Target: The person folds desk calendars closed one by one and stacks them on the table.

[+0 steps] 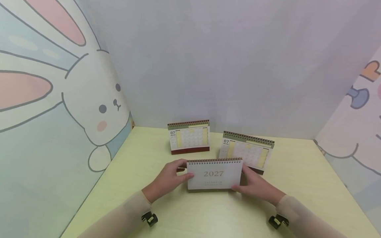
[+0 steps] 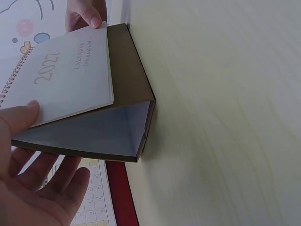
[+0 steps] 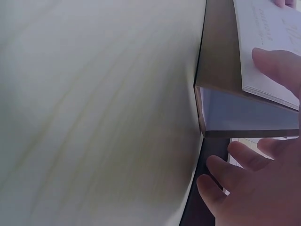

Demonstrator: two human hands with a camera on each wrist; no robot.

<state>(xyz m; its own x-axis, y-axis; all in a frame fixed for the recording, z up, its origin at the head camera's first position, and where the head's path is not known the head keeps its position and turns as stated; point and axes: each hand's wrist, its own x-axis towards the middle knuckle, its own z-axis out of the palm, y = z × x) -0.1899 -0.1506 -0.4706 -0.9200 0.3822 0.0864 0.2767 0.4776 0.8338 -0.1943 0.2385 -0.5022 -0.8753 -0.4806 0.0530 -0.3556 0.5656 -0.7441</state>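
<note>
A white spiral-bound desk calendar (image 1: 214, 180) marked 2027 stands like a tent on its brown base, near the middle of the table. My left hand (image 1: 169, 179) holds its left end, thumb on the white cover and fingers behind the back panel. At the other end, my right hand (image 1: 256, 186) holds it with the thumb on the front lower down and the fingers behind. In the left wrist view the hollow side of the brown stand (image 2: 134, 94) shows between thumb and fingers. The right wrist view shows the calendar's base edge (image 3: 216, 56) at the tabletop.
Behind stand two more desk calendars open at 07: one with a red base (image 1: 190, 137) at back left, another with a dark base (image 1: 247, 150) at right, partly hidden by the 2027 calendar. The pale yellow table (image 1: 214, 215) ends at a light curtain (image 1: 220, 66); cartoon-printed side panels flank it.
</note>
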